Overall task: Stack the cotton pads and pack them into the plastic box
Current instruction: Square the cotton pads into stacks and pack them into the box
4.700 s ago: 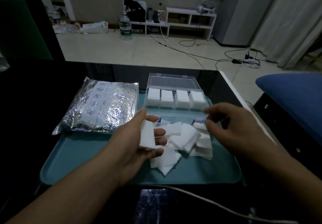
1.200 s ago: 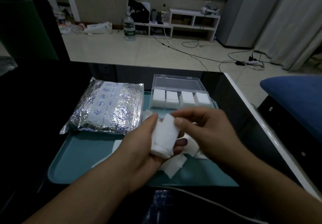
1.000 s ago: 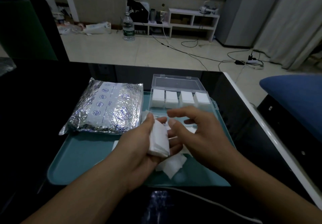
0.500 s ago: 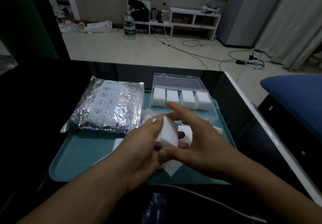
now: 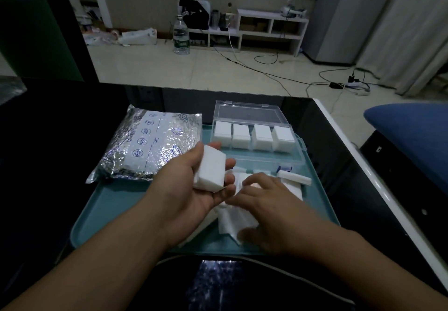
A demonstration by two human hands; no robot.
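Since half a second earlier, our right hand (image 5: pixel 271 204) had dropped away from the stack (image 5: pixel 210 171) to the loose pads (image 5: pixel 238 218) on the tray (image 5: pixel 109 204), fingers relaxed and resting on them. Our left hand (image 5: pixel 194 184) gripped the stack above the tray. We were gathering pads (four piles already filled the box (image 5: pixel 257 138)). Next, we judged, came pinching one single pad.

Cotton pads (image 5: pixel 209 171) are plain white, sitting on a teal tray (image 5: pixel 114 204), and the plastic box (image 5: pixel 249 114) is see-through. Foil bag (image 5: pixel 155 143) is crinkly silver with blue printed icons, tabletop (image 5: pixel 60 121) is glossy black.
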